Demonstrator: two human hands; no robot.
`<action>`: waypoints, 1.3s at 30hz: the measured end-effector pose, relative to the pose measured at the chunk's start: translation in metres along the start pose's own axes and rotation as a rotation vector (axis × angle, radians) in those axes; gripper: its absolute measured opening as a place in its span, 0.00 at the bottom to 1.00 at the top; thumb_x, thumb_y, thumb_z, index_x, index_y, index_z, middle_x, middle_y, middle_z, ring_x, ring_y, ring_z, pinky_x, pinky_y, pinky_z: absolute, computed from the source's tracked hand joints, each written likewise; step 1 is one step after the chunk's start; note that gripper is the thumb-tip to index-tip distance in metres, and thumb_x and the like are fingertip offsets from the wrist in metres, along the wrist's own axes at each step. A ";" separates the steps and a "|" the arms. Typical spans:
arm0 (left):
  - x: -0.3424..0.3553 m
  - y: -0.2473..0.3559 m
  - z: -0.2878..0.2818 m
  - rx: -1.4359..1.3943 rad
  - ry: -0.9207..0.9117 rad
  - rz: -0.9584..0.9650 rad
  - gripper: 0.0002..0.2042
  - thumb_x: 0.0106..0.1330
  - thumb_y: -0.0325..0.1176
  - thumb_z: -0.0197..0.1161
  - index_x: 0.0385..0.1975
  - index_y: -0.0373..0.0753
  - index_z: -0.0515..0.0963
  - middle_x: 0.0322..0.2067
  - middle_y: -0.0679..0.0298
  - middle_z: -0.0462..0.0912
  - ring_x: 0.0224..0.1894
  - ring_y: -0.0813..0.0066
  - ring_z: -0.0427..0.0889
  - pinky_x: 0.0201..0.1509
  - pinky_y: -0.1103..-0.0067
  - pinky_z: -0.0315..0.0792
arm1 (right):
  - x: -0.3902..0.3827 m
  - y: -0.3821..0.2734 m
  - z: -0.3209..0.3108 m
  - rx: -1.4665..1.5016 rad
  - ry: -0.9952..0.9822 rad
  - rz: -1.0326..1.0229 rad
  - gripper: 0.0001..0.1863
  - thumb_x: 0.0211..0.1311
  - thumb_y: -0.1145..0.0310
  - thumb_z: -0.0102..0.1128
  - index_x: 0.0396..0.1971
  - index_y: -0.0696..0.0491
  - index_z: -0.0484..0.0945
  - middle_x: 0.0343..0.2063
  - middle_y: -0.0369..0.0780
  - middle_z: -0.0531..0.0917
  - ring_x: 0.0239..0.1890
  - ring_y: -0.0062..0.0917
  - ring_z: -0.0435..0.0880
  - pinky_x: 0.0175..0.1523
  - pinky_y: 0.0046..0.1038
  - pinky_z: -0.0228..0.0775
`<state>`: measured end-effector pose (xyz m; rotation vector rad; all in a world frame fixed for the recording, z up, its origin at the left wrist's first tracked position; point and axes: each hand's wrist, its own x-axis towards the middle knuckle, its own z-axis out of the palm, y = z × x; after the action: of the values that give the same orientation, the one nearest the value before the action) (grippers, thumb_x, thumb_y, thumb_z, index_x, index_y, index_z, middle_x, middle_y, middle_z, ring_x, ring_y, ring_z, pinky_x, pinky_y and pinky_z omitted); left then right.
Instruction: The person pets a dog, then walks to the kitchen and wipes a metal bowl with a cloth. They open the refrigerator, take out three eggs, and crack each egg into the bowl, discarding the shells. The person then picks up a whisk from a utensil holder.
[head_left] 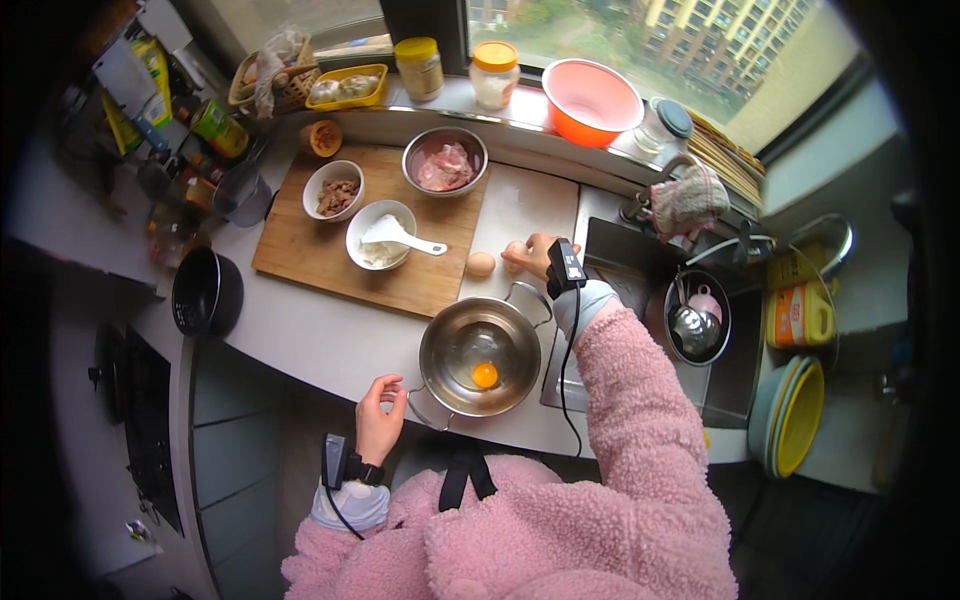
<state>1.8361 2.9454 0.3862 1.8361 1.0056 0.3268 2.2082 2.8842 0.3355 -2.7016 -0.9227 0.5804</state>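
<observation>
My right hand [537,254] reaches over the counter beside the cutting board, its fingers closed round an egg [515,251]. Another egg [480,264] lies just left of it. Near the counter's front edge stands a steel pot [434,352] with two wire handles, holding a raw egg with a whole yolk [485,375]. Beside the pot's lower-left handle is my left hand [379,418], holding nothing, with its fingers loosely bent and apart.
On the wooden cutting board [300,250] are a bowl of cooked-looking brown pieces [336,190], a white bowl [356,256] with a white spoon [400,236], and a steel bowl of raw meat [445,167]. Right is the sink [612,245] with a pot [657,325]; left, a black pot [207,292].
</observation>
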 end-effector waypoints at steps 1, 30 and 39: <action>-0.002 0.001 0.002 0.028 0.019 -0.001 0.11 0.60 0.26 0.60 0.42 0.35 0.75 0.32 0.59 0.81 0.31 0.74 0.80 0.37 0.79 0.74 | 0.003 0.000 0.000 0.013 -0.081 0.009 0.40 0.41 0.31 0.60 0.39 0.55 0.82 0.36 0.47 0.84 0.43 0.38 0.82 0.55 0.41 0.63; 0.034 -0.003 0.032 -0.052 -0.221 0.012 0.25 0.58 0.25 0.60 0.59 0.36 0.68 0.20 0.67 0.76 0.16 0.82 0.75 0.19 0.82 0.68 | -0.223 0.029 -0.019 0.500 0.317 -0.502 0.24 0.49 0.74 0.66 0.48 0.54 0.71 0.44 0.44 0.74 0.43 0.41 0.78 0.46 0.33 0.73; 0.035 0.008 0.026 0.114 -0.112 0.173 0.25 0.57 0.28 0.63 0.57 0.38 0.71 0.27 0.60 0.79 0.28 0.72 0.80 0.32 0.77 0.73 | -0.221 0.012 -0.031 0.492 0.366 -0.528 0.25 0.48 0.73 0.67 0.49 0.56 0.72 0.42 0.45 0.75 0.39 0.35 0.81 0.44 0.28 0.74</action>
<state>1.8776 2.9538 0.3731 2.0272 0.8052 0.2718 2.0688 2.7342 0.4242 -1.9293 -1.1422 0.1591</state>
